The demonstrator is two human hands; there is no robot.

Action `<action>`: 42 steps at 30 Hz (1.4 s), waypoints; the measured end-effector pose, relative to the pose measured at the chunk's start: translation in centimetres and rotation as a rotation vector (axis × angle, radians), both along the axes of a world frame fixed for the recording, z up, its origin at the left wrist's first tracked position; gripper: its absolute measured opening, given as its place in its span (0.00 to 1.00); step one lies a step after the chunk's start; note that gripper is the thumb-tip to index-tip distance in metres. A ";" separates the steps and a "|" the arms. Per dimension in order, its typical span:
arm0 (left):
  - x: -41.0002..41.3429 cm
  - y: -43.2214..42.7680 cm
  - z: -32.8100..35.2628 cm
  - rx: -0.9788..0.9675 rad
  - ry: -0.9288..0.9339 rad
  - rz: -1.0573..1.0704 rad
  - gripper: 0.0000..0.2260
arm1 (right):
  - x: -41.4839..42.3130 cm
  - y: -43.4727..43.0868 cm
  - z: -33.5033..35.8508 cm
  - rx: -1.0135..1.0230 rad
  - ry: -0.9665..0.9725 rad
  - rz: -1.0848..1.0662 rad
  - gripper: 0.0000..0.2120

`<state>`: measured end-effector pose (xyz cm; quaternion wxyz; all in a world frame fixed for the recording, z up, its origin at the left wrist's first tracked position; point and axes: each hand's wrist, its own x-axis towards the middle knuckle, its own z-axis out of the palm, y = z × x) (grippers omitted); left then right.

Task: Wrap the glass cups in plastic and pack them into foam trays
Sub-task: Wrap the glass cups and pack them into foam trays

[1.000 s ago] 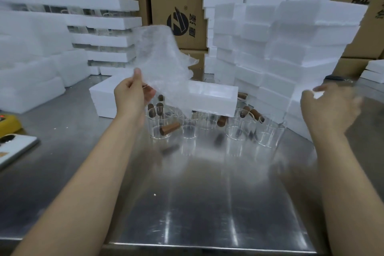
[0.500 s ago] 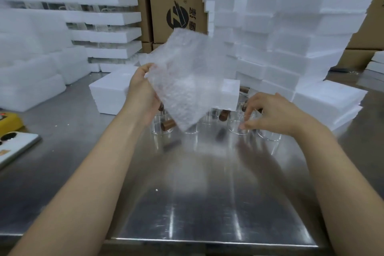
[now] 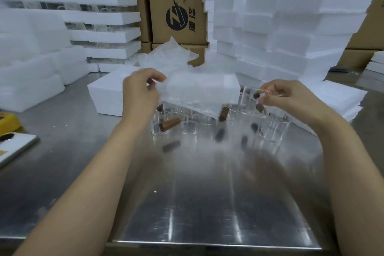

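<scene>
My left hand (image 3: 141, 91) pinches a translucent plastic sheet (image 3: 187, 87) that spreads to the right above the cups. My right hand (image 3: 284, 95) grips a clear glass cup (image 3: 252, 102) by its rim, lifted and tilted above the others. Several glass cups (image 3: 188, 127) with brown wooden handles (image 3: 169, 124) stand on the steel table (image 3: 197, 193) below both hands. A white foam tray (image 3: 108, 93) lies just behind the cups.
Tall stacks of white foam trays (image 3: 291, 27) rise at the right and at the left (image 3: 93, 16). Cardboard boxes (image 3: 176, 6) stand behind. A yellow object (image 3: 8, 122) and a white phone (image 3: 14, 145) lie at the left edge.
My left hand has lowered the plastic sheet toward the cups. My right hand came in from the right, took hold of a cup and lifted it.
</scene>
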<state>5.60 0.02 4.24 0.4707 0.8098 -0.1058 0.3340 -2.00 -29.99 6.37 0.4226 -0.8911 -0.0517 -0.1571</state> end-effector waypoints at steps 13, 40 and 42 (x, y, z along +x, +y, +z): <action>-0.7 -2.2 -1.1 0.571 -0.199 -0.084 0.14 | 1.5 1.9 0.5 0.644 -0.153 0.144 0.09; -2.5 -4.1 0.1 -0.289 0.312 -0.379 0.05 | 1.1 5.2 -0.2 0.997 0.129 0.513 0.15; -2.4 -4.3 0.2 -0.311 0.314 -0.363 0.07 | 1.2 5.4 -0.2 0.955 0.134 0.536 0.17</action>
